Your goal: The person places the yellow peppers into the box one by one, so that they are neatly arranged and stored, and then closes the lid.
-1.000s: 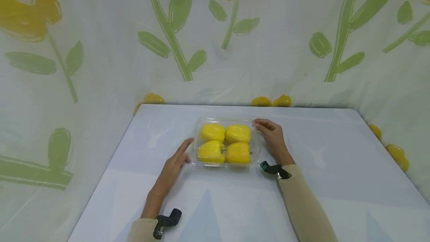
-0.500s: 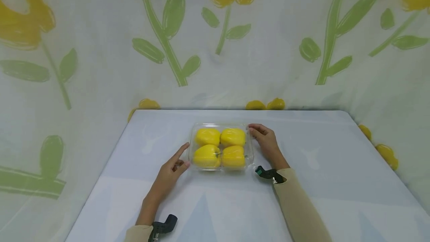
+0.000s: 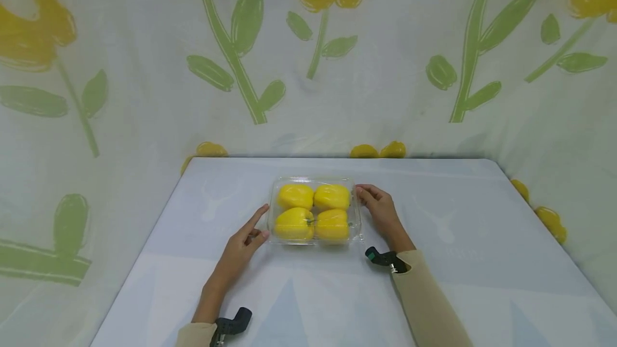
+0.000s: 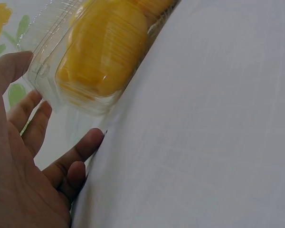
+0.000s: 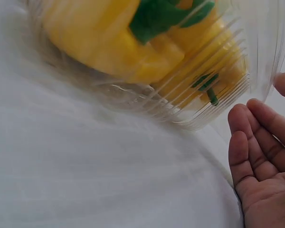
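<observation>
A clear plastic clamshell box (image 3: pixel 314 182) sits on the table, holding several yellow bell peppers (image 3: pixel 295 224), also visible through its ribbed wall in both wrist views. My left hand (image 3: pixel 234 253) is at the box's left side, index finger stretched out and thumb apart, their tips touching the edge. In the left wrist view, the fingers of that hand (image 4: pixel 33 152) spread beside the rim. At the upper right edge, my right hand (image 3: pixel 384 211) pinches the rim between thumb and finger. The right wrist view shows this hand's (image 5: pixel 268 147) other fingers loosely bent beneath the rim.
The white table (image 3: pixel 482 250) carries pale blue printed shapes. Behind it hangs a backdrop (image 3: pixel 376 90) patterned with yellow flowers and green leaves. Each wrist wears a dark camera mount (image 3: pixel 233 322) below the hand.
The right hand has slid slightly down the box's right edge from its upper corner. The left thumb has spread away from the index finger. The head view has shifted a little.
</observation>
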Available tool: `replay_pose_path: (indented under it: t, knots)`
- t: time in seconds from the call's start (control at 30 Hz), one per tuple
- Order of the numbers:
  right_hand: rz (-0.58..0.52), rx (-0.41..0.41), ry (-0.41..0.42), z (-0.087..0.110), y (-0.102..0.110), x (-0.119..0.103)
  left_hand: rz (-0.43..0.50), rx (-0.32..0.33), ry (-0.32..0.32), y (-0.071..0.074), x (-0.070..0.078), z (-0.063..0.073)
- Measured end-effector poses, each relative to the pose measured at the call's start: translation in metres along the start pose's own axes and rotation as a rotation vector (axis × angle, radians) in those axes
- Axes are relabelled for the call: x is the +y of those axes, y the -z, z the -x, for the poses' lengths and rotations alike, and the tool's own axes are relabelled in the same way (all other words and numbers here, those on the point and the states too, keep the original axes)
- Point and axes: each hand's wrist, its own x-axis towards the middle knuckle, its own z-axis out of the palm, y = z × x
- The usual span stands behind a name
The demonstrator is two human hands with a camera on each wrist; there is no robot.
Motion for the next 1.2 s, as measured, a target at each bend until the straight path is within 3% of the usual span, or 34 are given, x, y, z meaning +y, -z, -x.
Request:
replay_pose_path:
  t: [0.4,1.2]
  knots:
    - [0.007,0.021,-0.027,0.025,0.002,0.000,-0.029,0.000,-0.053,-0.002,-0.003,-0.004]
    - [-0.025,0.026,-0.021,0.053,0.000,0.002,-0.005,-0.009,-0.060,-0.001,-0.002,-0.001]
